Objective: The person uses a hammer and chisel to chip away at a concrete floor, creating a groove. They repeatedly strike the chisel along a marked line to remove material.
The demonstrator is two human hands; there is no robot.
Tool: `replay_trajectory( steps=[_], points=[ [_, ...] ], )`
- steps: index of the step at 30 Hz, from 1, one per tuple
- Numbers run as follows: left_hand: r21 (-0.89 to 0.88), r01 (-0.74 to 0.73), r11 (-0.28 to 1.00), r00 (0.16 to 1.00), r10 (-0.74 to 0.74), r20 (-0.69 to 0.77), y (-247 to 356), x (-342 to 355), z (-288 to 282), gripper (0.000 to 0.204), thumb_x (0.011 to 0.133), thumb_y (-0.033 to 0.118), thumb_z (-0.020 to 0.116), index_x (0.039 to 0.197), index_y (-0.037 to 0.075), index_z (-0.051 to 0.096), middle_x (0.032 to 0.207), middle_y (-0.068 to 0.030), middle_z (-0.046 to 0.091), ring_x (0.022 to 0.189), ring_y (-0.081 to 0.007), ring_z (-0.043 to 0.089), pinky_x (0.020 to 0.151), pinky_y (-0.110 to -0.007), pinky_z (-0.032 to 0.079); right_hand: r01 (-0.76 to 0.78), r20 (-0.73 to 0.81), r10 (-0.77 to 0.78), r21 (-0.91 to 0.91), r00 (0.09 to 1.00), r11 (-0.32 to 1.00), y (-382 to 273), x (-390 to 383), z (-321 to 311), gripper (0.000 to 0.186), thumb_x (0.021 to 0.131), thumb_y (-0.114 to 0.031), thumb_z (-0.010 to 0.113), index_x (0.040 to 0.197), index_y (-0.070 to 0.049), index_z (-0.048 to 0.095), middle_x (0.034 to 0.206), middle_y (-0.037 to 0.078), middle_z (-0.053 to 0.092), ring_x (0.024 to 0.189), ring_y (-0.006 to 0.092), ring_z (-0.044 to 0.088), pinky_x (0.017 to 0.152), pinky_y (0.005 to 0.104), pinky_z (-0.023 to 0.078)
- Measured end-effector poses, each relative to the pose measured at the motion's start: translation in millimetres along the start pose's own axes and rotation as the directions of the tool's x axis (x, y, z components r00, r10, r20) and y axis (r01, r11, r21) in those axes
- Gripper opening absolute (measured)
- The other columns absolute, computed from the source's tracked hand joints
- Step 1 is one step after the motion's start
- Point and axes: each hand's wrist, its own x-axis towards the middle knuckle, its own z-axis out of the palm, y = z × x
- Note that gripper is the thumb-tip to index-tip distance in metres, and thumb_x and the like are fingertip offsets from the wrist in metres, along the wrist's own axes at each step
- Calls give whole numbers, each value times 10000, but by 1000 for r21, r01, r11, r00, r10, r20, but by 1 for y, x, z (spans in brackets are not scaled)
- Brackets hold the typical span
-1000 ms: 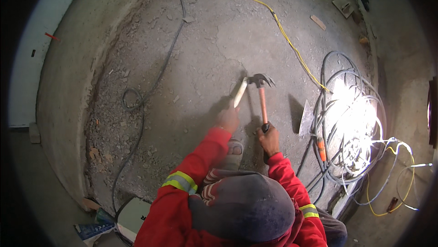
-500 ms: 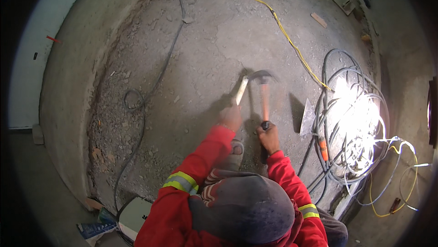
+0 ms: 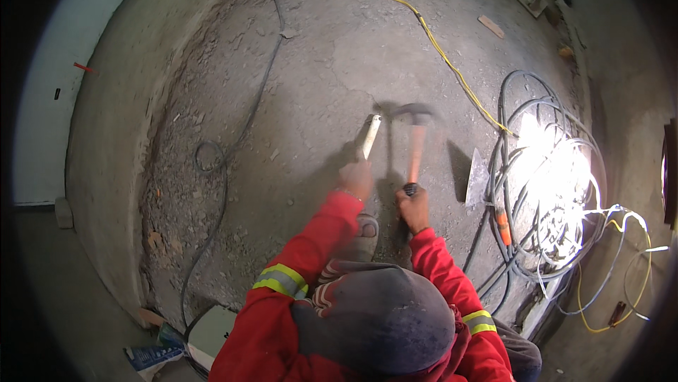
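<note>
My left hand (image 3: pixel 355 178), slightly blurred, is wrapped round a pale, narrow bar (image 3: pixel 370 136); its rounded far end has a small dark spot, and its lower end is hidden by the hand. My right hand (image 3: pixel 412 207) grips the black end of a hammer (image 3: pixel 416 150) with an orange handle. The dark, curved hammer head is smeared by motion and sits to the right of the bar's far end, apart from it. Both are over the rough grey concrete floor (image 3: pixel 311 135). A sandalled foot (image 3: pixel 365 230) is just behind my left hand.
Dark coiled cables (image 3: pixel 526 85) surround a glaring light (image 3: pixel 554 177) on the right, with a flat metal trowel (image 3: pixel 477 177) beside them. A yellow cord (image 3: pixel 445 54) and a grey cable (image 3: pixel 261 92) cross the floor. Loose rubble (image 3: pixel 176 191) lies along the left wall.
The hammer head has swung a little to the right, away from the bar's far end. The bar has shifted slightly left, and my left hand stays round it.
</note>
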Motion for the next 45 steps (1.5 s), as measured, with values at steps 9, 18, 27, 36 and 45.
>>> replay_trajectory(
  steps=[9,18,27,36,45],
  points=[
    [-143,-29,989,992,46,114,-5,-4,-11,473,915,243,492,1305,32,325,836,-265,631,779,-465,598,696,-554,441,57,-27,-56,18,998,998,-57,-3,-30,171,802,-83,627,714,-10,500,540,27,497,377,116,470,347,270,373],
    [-471,-15,882,1000,3,-27,-11,4,-2,361,918,260,497,1197,32,472,966,-272,610,908,-455,577,749,-513,445,122,-118,-113,67,987,990,-30,-10,9,176,807,-87,621,683,-22,514,538,14,500,405,108,481,395,263,392],
    [-508,-24,861,1000,13,-25,-22,1,4,360,916,263,500,1199,42,484,977,-268,605,922,-459,567,762,-507,442,27,14,-29,109,999,994,-49,-7,-29,182,818,-84,619,686,-26,509,537,22,499,374,115,456,357,269,377],
    [-469,-51,881,998,28,-54,-19,-5,-7,387,918,276,504,1233,53,469,992,-278,602,935,-470,563,768,-511,446,-42,123,84,-306,989,951,-4,-2,4,146,784,-109,632,720,-20,537,553,29,522,422,128,484,406,283,407],
    [-372,131,919,986,-159,-48,-39,-19,-23,412,923,361,506,1251,134,401,849,-274,625,803,-488,587,691,-565,436,-522,413,332,540,848,660,3,-22,-30,193,906,-247,555,891,-87,448,594,1,459,425,106,411,416,262,393]
  ],
)
